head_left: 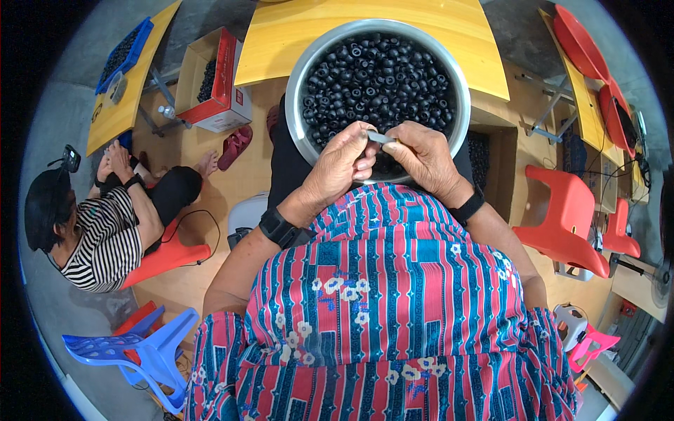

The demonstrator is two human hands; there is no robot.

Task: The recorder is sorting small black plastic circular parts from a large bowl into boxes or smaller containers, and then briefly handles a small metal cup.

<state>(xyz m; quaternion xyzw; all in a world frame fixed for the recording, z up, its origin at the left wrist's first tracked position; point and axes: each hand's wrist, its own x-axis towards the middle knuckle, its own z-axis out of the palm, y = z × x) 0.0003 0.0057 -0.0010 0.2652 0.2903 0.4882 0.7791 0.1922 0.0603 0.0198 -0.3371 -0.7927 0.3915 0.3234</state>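
Observation:
A wide metal basin (pixel 298 119) sits in front of my body, filled with small round black parts (pixel 379 78), many with a hole at one end. Over the basin's near rim my hands meet. My right hand (pixel 427 158) is closed, pinching a short flat grey blade-like tool (pixel 380 137) between thumb and fingers. The tool points left toward my left thumb. My left hand (pixel 337 163) is curled closed beside the tool's tip; whatever it holds is hidden by its fingers.
A yellow table (pixel 270 45) stands beyond the basin. At left, a co-worker in a striped shirt (pixel 109 249) sits near a red-and-white carton (pixel 225 98). Red stools (pixel 562 214) stand at right, a blue chair (pixel 151 347) at lower left. An open carton (pixel 500 165) lies right of the basin.

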